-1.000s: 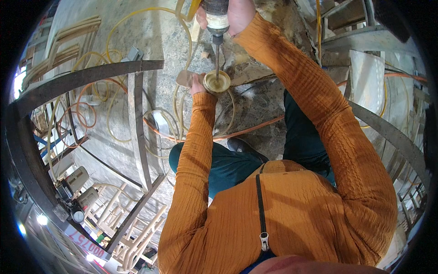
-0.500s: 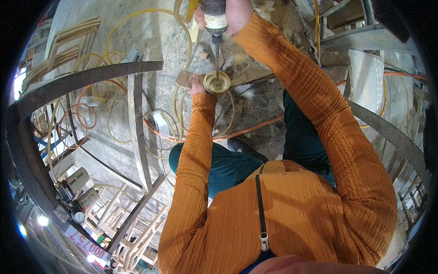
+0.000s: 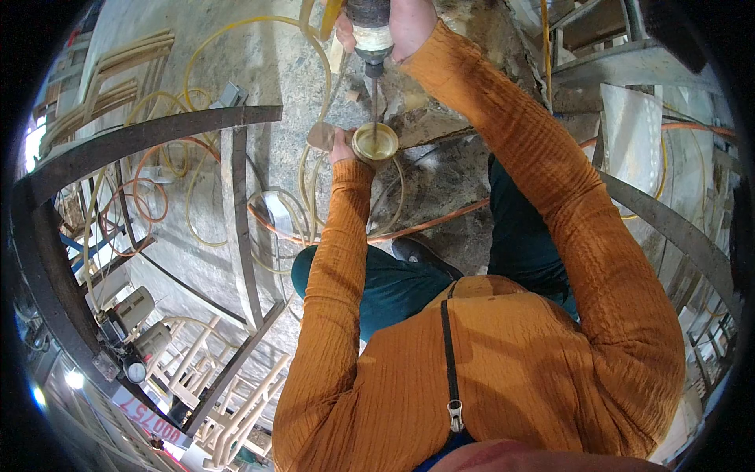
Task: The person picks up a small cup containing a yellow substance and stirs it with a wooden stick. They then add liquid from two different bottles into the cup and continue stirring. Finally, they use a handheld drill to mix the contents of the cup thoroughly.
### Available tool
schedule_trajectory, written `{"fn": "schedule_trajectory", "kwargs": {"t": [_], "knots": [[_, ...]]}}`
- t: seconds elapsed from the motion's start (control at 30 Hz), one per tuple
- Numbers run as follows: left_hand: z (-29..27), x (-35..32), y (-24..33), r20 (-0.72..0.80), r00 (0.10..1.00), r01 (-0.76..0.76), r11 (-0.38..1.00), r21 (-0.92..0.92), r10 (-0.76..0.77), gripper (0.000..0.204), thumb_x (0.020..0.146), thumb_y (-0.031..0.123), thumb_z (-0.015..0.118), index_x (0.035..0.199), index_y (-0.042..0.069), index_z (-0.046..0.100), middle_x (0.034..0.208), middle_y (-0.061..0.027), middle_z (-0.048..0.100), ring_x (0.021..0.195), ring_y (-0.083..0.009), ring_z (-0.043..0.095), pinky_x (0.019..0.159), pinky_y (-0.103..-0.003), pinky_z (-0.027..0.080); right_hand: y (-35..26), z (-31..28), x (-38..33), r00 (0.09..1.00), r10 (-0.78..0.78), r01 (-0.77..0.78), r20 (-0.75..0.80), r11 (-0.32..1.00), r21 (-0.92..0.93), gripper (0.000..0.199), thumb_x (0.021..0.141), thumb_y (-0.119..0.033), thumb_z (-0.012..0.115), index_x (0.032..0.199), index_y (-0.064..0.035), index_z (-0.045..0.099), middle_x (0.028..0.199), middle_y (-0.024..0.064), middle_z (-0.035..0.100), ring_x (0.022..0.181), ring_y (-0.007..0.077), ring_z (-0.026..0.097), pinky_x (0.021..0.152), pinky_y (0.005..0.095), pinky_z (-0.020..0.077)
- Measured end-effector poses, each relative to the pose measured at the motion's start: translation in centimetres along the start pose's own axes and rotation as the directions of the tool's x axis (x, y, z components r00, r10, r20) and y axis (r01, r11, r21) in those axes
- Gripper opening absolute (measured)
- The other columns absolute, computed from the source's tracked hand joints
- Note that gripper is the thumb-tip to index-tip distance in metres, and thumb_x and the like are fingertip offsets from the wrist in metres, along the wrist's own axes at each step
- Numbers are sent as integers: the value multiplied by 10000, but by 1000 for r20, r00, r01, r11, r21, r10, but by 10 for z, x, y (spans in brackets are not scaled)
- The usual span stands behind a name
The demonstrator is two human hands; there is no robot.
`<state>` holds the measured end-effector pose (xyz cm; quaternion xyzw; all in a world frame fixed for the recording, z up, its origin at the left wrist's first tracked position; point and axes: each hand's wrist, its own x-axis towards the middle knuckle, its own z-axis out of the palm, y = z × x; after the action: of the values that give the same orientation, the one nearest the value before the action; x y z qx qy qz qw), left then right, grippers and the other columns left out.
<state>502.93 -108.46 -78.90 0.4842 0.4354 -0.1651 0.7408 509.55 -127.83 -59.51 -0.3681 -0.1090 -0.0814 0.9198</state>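
My right hand [image 3: 409, 30] is closed around a dark power tool that looks like a drill [image 3: 371, 38], with a pale band near its chuck, at the top of the view. From the chuck a thin metal rod [image 3: 375, 98] points down into a small round pot [image 3: 366, 154]. Yellowish liquid [image 3: 377, 144] shows inside the pot; the rod's lower end is hidden in it. My left hand [image 3: 341, 148] grips the pot's left side, its fingers partly hidden. Beside that hand is a flat brown round piece [image 3: 320, 136]; I cannot tell whether it is held.
Yellow hoses [image 3: 236, 25] and an orange hose [image 3: 440, 218] loop over the concrete floor. A curved dark metal frame [image 3: 157, 130] stands at left, with pale wooden chair frames [image 3: 244, 413] beyond it. A stone-like slab edge [image 3: 432, 134] lies right of the pot.
Inside the pot, the rod's lower part and the liquid look different, with more pale liquid showing. Both hands, the drill and the pot have stayed almost in place.
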Motion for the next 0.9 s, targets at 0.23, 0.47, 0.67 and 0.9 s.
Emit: {"fn": "schedule_trajectory", "kwargs": {"t": [0.23,0.47,0.67,0.9], "knots": [[-4,-2,2,-43,999,-32,999,-26,31,390,878,331,426,942,-20,584,886,-155,618,744,-292,610,652,-433,523,0,3,-3,998,62,-62,0,998,30,509,878,-539,392,837,-62,565,545,52,539,387,135,502,353,255,398],[-12,4,0,25,999,-18,998,-55,19,405,882,336,434,940,-35,585,887,-160,619,744,-297,609,663,-428,524,1,7,-5,998,55,-53,-41,998,43,497,876,-532,407,835,-62,566,548,49,542,389,135,502,359,258,406],[-12,1,1,-6,997,-72,996,54,72,406,873,345,449,938,-30,592,878,-157,616,741,-297,604,665,-430,515,1,7,-5,1000,19,-19,-11,999,41,498,878,-529,402,835,-60,565,548,49,541,387,136,498,356,254,403],[0,-16,5,-47,996,-74,994,74,78,433,865,369,443,933,-26,607,886,-155,617,773,-276,603,686,-399,504,-1,7,-4,1000,26,-26,11,1000,12,512,876,-540,396,832,-58,563,544,51,537,383,136,495,351,251,397]]}}
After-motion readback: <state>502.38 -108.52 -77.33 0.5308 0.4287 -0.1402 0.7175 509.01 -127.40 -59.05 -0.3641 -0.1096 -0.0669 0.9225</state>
